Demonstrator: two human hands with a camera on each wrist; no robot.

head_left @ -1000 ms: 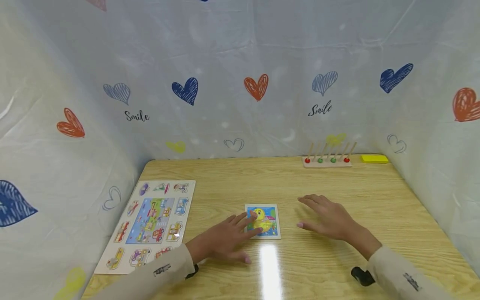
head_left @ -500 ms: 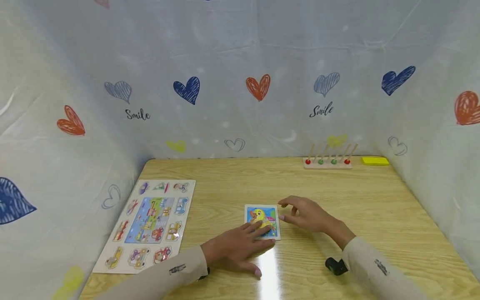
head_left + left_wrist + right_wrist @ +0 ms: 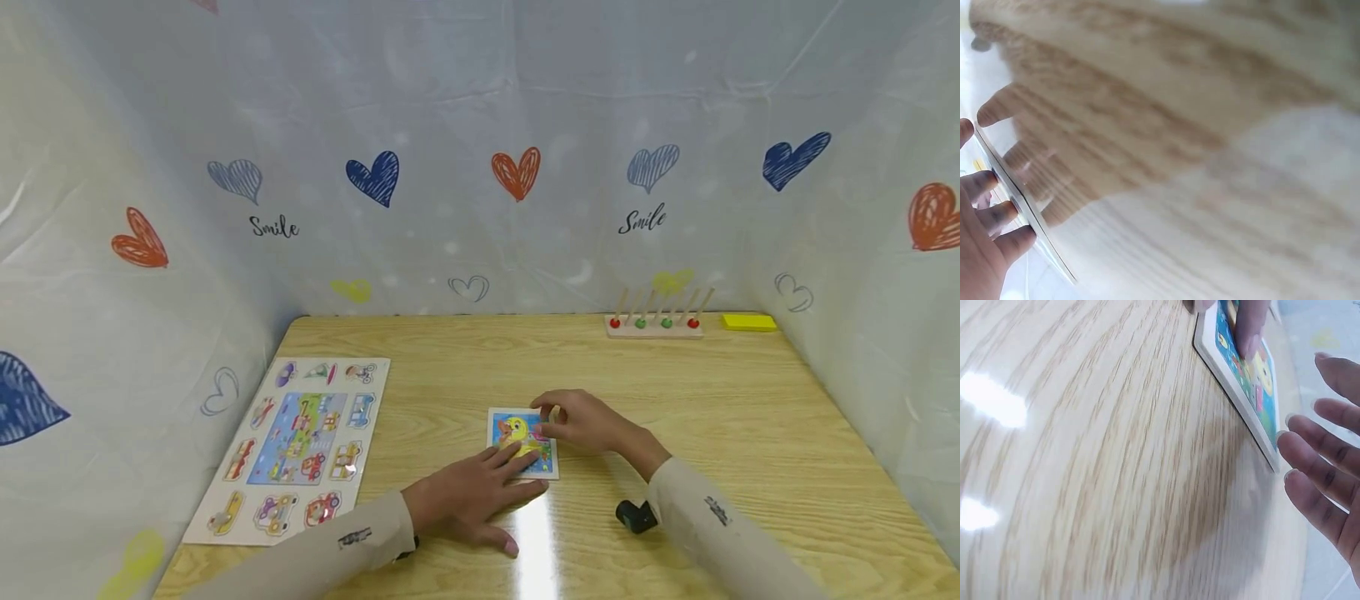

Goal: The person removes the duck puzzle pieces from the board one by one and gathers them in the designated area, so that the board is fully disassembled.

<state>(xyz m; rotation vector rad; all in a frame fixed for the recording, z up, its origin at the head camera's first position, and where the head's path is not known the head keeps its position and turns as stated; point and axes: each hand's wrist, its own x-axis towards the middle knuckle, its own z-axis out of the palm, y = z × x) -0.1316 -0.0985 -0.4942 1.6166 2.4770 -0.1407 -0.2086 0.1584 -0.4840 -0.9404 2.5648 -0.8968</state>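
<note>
A small square duck jigsaw puzzle (image 3: 550,465) in a white frame lies flat on the wooden table. My left hand (image 3: 476,497) rests on its lower part with spread, straight fingers, which hide part of the yellow duck. In the left wrist view, fingertips (image 3: 999,215) touch the board. My right hand (image 3: 592,421) is over the puzzle's upper right corner, thumb and forefinger bent and apart. The right wrist view shows the right hand's loosely bent fingers (image 3: 1319,453) beside the puzzle's edge (image 3: 1235,394), holding nothing; whether they touch it I cannot tell.
A large vehicle peg puzzle (image 3: 375,379) lies at the left. Along the back edge stand a wooden peg rack (image 3: 652,331) with red and green beads and a yellow block (image 3: 748,322). Light reflects off the table (image 3: 450,358). White curtains with hearts (image 3: 420,100) enclose it.
My left hand has slid right and nearer over the puzzle, then stayed there. My right hand has moved left from the bare table to the puzzle's upper right corner, its fingers bending more.
</note>
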